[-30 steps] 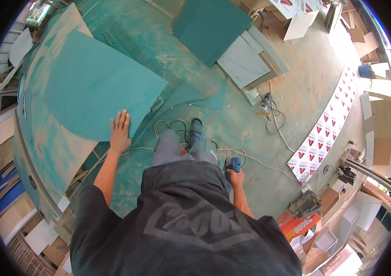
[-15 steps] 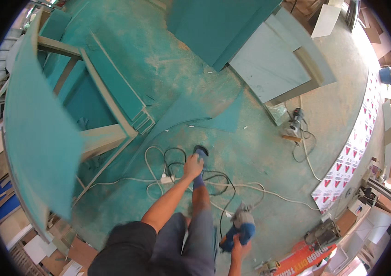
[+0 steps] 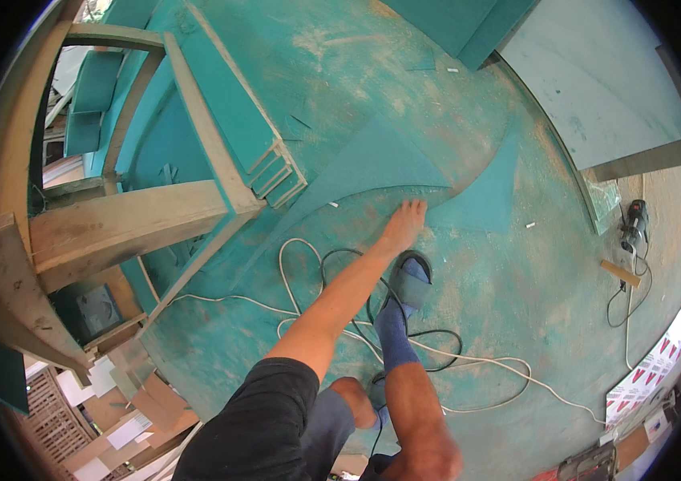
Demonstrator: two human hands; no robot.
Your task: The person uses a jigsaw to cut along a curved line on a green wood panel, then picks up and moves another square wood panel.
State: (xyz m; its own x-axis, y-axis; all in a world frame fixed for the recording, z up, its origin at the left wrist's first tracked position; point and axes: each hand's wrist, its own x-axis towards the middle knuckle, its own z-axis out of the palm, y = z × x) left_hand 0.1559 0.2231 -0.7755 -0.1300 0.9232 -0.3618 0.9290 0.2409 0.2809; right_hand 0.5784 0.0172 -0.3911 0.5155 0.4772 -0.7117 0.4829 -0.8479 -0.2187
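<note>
The left hand [image 3: 407, 225] reaches low over the floor [image 3: 549, 313], just beside two teal sheets, a curved piece [image 3: 376, 156] and a pointed piece [image 3: 484, 192], both lying flat; its fingers are bent, but whether the grip pinches anything I cannot tell. The right hand is out of view. A tug could crease or snap the thin tips of either piece, while the black cord [image 3: 460, 345] and white cord [image 3: 501, 363], looped close about the sandalled foot [image 3: 412, 279], could trip a step.
</note>
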